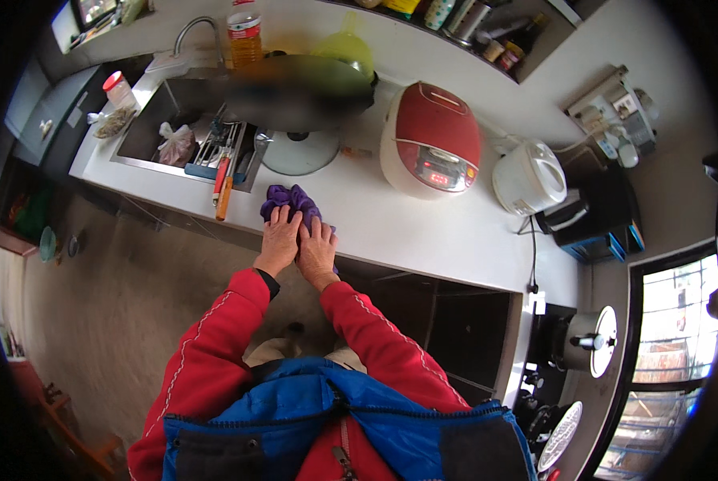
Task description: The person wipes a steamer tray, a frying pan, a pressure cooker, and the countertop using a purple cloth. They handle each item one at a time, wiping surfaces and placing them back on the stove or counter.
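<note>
A crumpled purple cloth (291,201) lies at the front edge of the white countertop (395,228), and part of it hangs below my hands. My left hand (278,242) grips its near left side with the fingers bent over the folds. Close beside it, my right hand (318,248) holds the cloth on the right. Both palms face down, so my fingertips are partly buried in the fabric. Left of the cloth, a tool with an orange handle (224,201) and one with a red handle (220,177) rest across the sink's edge, their handles jutting over the counter.
Behind the cloth are a glass lid (300,153) and a blurred dark wok (299,93). A red rice cooker (437,141) and a white cooker (530,177) stand to the right. The sink (148,144) holds a plastic bag (176,145). A pot (584,343) stands far right.
</note>
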`<state>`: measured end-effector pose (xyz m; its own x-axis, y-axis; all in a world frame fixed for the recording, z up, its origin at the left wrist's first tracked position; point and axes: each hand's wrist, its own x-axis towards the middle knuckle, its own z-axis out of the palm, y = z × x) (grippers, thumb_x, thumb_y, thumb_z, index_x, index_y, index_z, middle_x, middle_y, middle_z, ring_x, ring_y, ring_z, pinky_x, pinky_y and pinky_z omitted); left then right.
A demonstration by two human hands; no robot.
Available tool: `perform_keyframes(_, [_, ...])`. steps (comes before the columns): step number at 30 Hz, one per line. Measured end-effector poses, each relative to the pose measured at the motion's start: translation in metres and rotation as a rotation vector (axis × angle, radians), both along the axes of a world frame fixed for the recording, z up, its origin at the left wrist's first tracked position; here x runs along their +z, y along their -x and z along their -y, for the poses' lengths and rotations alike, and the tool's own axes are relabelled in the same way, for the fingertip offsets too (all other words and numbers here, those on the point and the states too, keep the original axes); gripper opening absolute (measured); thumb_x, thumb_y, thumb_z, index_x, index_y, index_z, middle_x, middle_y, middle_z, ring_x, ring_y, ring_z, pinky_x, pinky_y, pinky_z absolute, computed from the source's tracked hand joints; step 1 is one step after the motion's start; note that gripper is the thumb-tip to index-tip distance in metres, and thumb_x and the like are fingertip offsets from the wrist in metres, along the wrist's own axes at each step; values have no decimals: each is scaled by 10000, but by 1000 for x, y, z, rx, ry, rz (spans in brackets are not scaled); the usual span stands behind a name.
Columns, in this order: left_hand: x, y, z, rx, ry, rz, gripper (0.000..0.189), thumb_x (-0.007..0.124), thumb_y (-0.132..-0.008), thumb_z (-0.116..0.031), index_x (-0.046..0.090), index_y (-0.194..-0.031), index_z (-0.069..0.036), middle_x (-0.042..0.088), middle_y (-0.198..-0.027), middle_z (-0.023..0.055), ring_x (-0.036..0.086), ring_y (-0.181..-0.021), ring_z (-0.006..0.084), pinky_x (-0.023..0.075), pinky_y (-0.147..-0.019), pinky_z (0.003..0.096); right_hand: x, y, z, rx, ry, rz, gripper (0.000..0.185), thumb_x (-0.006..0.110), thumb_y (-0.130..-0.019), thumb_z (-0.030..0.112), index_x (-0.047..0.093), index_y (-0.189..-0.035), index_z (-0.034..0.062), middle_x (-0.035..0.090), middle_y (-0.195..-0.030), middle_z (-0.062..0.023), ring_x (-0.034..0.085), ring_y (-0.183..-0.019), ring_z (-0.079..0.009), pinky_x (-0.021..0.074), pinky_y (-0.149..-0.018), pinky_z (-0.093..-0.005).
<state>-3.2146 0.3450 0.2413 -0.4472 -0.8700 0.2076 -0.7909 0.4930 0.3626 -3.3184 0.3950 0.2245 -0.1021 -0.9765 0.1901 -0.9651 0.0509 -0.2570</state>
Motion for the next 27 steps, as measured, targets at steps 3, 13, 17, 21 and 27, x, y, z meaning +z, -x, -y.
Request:
perform_keyframes(3, [-2,11,-8,-56,-15,-26,268,567,-815,-78,551,-1076,-21,520,-1139,220,475,-1066,397,420,-890,470,0,12,-15,45,37,14,491,634,-786,186,521,-1262,144,465,-1287,-111,460,-1130,-336,415,-901,-500])
perform_keyframes(13, [-68,3,-89,-467,-1287,90,258,651,-768,-150,688,-990,-24,659,-758,83,603,-667,175,533,-556,375,-10,79,-124,467,-773,382,469,569,-727,133,616,-1192,105,606,-1157,-218,570,-1092,-402,472,-937,-470])
perform_keyframes(17, [-6,21,-51,-618,-821,91,309,657,-744,-160,660,-1013,-9,688,-912,224,680,-787,341,536,-660,430,55,91,-90,499,-601,261,474,565,-731,119,604,-1201,69,609,-1160,-214,564,-1112,-379,473,-941,-425])
perform_keyframes(21, [75,-7,10,-445,-509,-309,267,659,-721,-130,621,-963,-24,663,-923,207,626,-889,394,491,-733,452,123,92,-42,423,-82,655,447,614,-741,71,598,-1187,52,603,-1139,-188,570,-1079,-363,462,-953,-409])
perform_keyframes(27, [82,-32,53,-22,-12,-223,394,702,-745,-205,610,-1114,-104,560,-1136,168,497,-1101,387,450,-889,474,94,75,13,257,-21,349,518,658,-833,242,527,-1323,136,467,-1362,-161,412,-1272,-380,377,-1016,-515])
